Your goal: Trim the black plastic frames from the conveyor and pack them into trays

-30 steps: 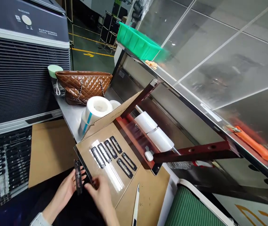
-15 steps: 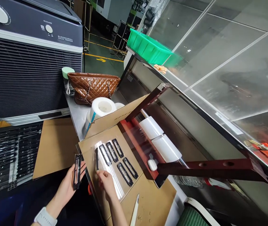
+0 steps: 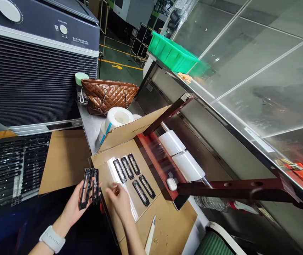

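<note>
In the head view, my left hand (image 3: 73,207) holds two slim black plastic frames side by side over the board's left edge. The nearer black frame (image 3: 85,189) lies along my fingers, and another black frame (image 3: 95,186) stands beside it, its contact with the fingers partly hidden. To the right is my right hand (image 3: 119,200), fingers loosely curled and slightly blurred, with nothing visible in them. Several similar black frames (image 3: 127,167) lie in two groups on a clear film sheet (image 3: 130,194) with white strips, over a cardboard sheet (image 3: 167,226).
A white-handled craft knife (image 3: 150,235) lies on the cardboard. Behind are a dark red roll holder (image 3: 153,152) with white rolls (image 3: 188,165), more tape rolls (image 3: 119,116) and a brown quilted bag (image 3: 108,95). Trays of black parts (image 3: 21,166) sit at left beside an air cooler (image 3: 39,71).
The frame that stood at my right fingertips on the film now sits beside the one in my left hand. My right hand has drawn back from it. The view shifted slightly.
</note>
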Motion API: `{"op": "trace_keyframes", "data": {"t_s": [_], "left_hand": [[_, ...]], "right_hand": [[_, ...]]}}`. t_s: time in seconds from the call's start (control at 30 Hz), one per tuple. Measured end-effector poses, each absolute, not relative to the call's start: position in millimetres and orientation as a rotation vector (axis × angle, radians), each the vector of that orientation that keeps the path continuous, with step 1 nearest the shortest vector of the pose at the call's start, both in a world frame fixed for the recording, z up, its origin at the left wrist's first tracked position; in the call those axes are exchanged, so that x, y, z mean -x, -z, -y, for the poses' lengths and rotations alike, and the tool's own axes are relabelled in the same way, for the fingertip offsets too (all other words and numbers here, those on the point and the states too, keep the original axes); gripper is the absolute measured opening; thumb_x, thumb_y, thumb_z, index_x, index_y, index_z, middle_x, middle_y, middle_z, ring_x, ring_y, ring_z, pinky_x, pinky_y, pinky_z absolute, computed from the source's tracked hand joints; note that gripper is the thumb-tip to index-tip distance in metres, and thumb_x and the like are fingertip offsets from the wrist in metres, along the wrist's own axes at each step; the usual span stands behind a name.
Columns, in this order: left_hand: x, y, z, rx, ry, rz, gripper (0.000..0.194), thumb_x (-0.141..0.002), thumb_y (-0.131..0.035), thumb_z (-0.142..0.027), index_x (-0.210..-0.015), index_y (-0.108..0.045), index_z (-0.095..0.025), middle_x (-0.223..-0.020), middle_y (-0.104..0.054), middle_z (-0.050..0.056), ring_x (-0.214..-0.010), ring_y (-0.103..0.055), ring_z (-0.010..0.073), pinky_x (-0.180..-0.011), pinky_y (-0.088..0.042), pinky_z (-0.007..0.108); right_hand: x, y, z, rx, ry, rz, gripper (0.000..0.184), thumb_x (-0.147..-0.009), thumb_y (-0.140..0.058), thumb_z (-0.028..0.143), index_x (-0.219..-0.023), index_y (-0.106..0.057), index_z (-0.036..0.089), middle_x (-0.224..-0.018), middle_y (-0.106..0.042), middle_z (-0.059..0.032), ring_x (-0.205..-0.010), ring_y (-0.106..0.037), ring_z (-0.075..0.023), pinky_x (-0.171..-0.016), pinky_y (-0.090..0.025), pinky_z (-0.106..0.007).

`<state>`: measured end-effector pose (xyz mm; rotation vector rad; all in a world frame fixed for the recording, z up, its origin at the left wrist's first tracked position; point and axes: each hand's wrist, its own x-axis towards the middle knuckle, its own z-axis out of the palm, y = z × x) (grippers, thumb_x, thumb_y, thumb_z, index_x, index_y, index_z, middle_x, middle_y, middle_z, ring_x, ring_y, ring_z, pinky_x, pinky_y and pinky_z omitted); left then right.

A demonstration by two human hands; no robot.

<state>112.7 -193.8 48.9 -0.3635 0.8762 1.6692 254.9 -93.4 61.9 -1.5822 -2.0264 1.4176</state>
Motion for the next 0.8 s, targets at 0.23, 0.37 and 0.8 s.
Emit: {"op": "trace_keyframes", "data": {"t_s": [0.23, 0.37, 0.8], "left_hand": [[-103.4, -54.3, 216.9, 0.417, -1.752, -0.951, 0.034, -0.094, -0.043, -0.024, -0.118, -0.065, -0.016, -0.121, -0.067, 0.015, -0.117, -0.055, 0.0357, -0.090, -0.053, 0.055], [-98.6, -51.2, 233.6, 0.395, -1.789, -0.982, 0.034, -0.093, -0.044, -0.024, -0.119, -0.065, -0.017, -0.124, -0.065, 0.015, -0.120, -0.052, 0.0363, -0.091, -0.051, 0.056], [-63.3, -51.3, 284.8, 0.611, -1.859, -0.954, 0.040, -0.089, -0.050, -0.033, -0.125, -0.061, -0.021, -0.129, -0.061, 0.014, -0.121, -0.048, 0.0401, -0.093, -0.046, 0.060]], "right_hand": [[-263.3, -43.8, 33.0, 1.792, -1.152, 1.944, 0.027, -0.066, -0.069, 0.026, -0.091, -0.061, 0.016, -0.094, -0.064, -0.0110, -0.095, -0.059, -0.0277, -0.078, -0.042, -0.033], [-262.0, -41.8, 33.8, 1.769, -1.600, 1.614, 0.022, -0.066, -0.071, 0.034, -0.069, -0.055, 0.019, -0.060, -0.056, -0.0002, -0.064, -0.057, -0.0180, -0.056, -0.039, -0.025], [-227.9, -46.9, 122.4, 1.135, -2.645, 0.042, 0.036, -0.068, -0.080, 0.034, -0.086, -0.063, 0.008, -0.097, -0.070, -0.0140, -0.093, -0.069, -0.0201, -0.081, -0.056, -0.026]]}}
